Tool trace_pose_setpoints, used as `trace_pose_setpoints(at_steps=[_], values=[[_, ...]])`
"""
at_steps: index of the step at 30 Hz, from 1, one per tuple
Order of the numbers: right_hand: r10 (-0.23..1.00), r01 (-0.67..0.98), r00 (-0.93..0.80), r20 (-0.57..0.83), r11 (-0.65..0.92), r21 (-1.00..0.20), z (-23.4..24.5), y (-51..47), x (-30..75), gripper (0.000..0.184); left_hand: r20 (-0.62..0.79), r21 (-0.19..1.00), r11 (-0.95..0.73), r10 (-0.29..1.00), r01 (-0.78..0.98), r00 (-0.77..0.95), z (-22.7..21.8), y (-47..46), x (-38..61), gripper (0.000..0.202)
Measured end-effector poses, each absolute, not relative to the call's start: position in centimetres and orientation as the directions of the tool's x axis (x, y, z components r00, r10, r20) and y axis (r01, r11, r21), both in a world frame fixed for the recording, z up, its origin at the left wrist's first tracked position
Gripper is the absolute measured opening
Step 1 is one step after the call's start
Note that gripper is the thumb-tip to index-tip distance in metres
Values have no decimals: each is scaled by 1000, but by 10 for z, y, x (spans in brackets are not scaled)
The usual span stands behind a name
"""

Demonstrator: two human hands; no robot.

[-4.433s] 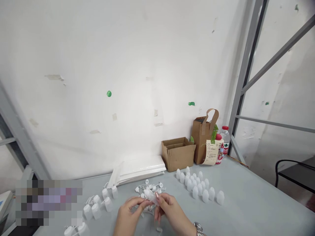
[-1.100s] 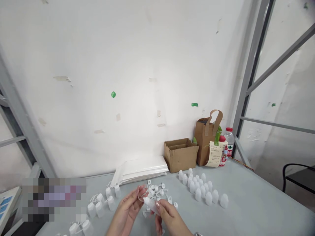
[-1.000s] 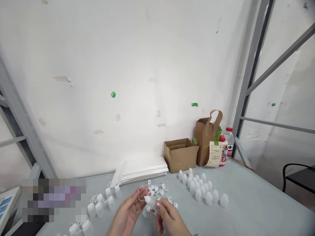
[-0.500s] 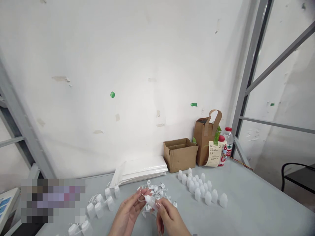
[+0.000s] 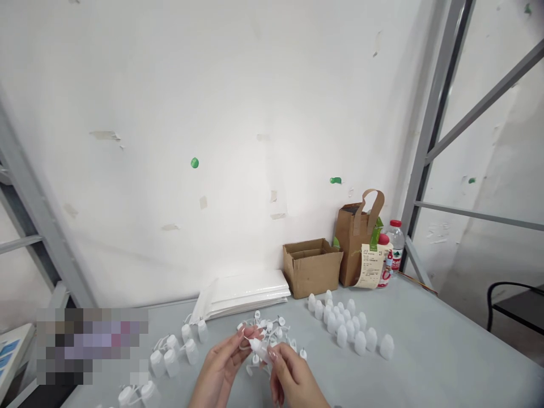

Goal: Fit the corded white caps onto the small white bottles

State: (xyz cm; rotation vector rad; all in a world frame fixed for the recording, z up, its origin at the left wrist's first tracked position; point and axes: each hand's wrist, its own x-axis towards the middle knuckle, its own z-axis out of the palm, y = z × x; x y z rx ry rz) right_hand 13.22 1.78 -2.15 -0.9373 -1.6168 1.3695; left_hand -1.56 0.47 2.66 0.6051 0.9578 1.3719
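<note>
Low at the centre, my left hand (image 5: 219, 368) and my right hand (image 5: 293, 377) hold a small white plastic dropper cap (image 5: 258, 348) between them. Its pointed tip faces left, and a thin white loop runs from it. My right fingertips pinch the cap's body, and my left fingers hold the tip and loop. Below the hands lies a heap of white tethered caps (image 5: 268, 331). To the right stand rows of translucent white bottles (image 5: 342, 323). Several white bottles with looped tethers (image 5: 172, 357) lie to the left.
Behind the grey table (image 5: 425, 351) stand a stack of white flat packets (image 5: 242, 293), an open cardboard box (image 5: 312, 269), a brown paper bag (image 5: 352, 243) and a water bottle (image 5: 396, 246). A grey metal frame (image 5: 433, 124) rises at right, beside a black chair (image 5: 510, 303).
Since the oldest frame, my hands have moved slightly down and apart, and the cap now shows its pointed tip to the left. The view has shifted a little; the last half second shows almost no change.
</note>
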Motion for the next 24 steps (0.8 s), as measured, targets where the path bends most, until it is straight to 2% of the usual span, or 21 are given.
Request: trace_pose_setpoints(at_steps=[6,12,15,20,24], values=[[938,139,-325,124,177,-974,-26,16,131,51,-188,901,123,975,-416,-118,24,3,-12,36],[948,175,-279,151,205,-963,-34,14,129,50,-159,913,108,982,-394,-99,24,3,-6,33],[941,130,-314,128,176,-976,-33,15,127,52,-158,887,113,985,-447,-64,24,4,-6,33],[910,31,-404,91,113,-993,-31,17,125,60,-216,756,173,976,-632,8,24,4,-7,25],[914,15,-396,91,106,-994,-35,15,123,60,-226,732,184,974,-657,21,22,3,-7,18]])
